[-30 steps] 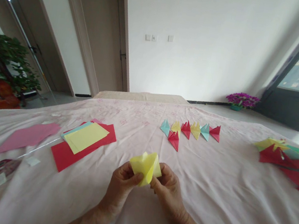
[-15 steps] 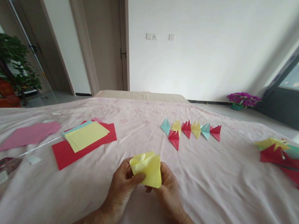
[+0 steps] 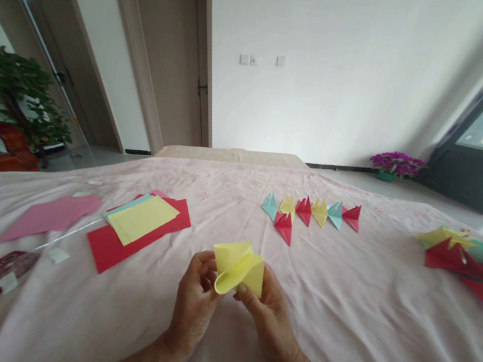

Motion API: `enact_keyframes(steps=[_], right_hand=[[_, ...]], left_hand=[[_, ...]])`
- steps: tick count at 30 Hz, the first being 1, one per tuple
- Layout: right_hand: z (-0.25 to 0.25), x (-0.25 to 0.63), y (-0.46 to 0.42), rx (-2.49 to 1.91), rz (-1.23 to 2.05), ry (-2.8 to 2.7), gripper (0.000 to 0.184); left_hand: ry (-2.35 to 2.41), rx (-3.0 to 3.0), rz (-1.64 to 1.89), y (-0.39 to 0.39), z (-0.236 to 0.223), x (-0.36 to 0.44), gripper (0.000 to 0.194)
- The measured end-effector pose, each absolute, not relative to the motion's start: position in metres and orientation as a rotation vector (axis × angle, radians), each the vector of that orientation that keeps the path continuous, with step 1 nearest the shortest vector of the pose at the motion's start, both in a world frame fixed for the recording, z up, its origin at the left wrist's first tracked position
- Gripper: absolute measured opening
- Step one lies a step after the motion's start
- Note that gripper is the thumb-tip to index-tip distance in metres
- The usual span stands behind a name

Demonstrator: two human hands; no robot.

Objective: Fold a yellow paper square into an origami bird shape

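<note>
- Yellow paper is up in the air between the two hands, right at the fingers. It has folds in it, and its low left bit curls into a round loop.
- Left hand has its fingers bent in close, holding the paper by its left side. I cannot see all the tips.
- Right hand has its thumb on the front of the paper, low on the right. The other fingers are mostly hidden behind, so the paper is pinched.
- Past the fingers, a bit to the right, is a row of six small folded papers: blue, yellow, red, yellow, blue, red.
- One red folded paper sits nearer to the fingers than that row.
- Left of the fingers lie flat sheets, yellow on top, then blue and red.
- Farther left is pink paper.
- Far right of the fingers is a pile of folded papers.
- Under everything is a pale pink cloth.
</note>
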State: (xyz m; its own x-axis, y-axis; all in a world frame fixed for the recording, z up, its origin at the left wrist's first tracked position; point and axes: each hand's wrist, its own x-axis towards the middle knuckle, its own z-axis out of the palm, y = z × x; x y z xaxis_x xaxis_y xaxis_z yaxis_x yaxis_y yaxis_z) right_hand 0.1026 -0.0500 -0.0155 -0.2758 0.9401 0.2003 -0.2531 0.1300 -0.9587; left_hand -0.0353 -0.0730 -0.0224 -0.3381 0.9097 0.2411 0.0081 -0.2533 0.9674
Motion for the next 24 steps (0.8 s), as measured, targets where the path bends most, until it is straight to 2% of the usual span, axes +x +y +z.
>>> enact_keyframes(steps=[4,8,13,19,24], right_hand=[[-0.013,0.103,-0.051,-0.758,1.390,-1.270,0.031],[-0.014,0.102,-0.050,-0.746,1.399,-1.248,0.032],[-0.014,0.102,-0.047,-0.782,1.394,-1.232,0.035],[-0.015,0.101,-0.046,-0.837,1.357,-1.220,0.036],[-0.017,0.100,-0.046,-0.847,1.341,-1.242,0.038]], left_hand=[[1.265,1.240,1.679,-0.074,-0.023,-0.036,0.053],[1.259,1.241,1.687,-0.075,-0.018,-0.038,0.052],[1.325,1.363,1.753,-0.077,-0.016,-0.039,0.040],[1.412,1.686,1.722,-0.081,-0.011,-0.040,0.013],[1.480,1.675,1.707,-0.080,-0.008,-0.039,0.008]])
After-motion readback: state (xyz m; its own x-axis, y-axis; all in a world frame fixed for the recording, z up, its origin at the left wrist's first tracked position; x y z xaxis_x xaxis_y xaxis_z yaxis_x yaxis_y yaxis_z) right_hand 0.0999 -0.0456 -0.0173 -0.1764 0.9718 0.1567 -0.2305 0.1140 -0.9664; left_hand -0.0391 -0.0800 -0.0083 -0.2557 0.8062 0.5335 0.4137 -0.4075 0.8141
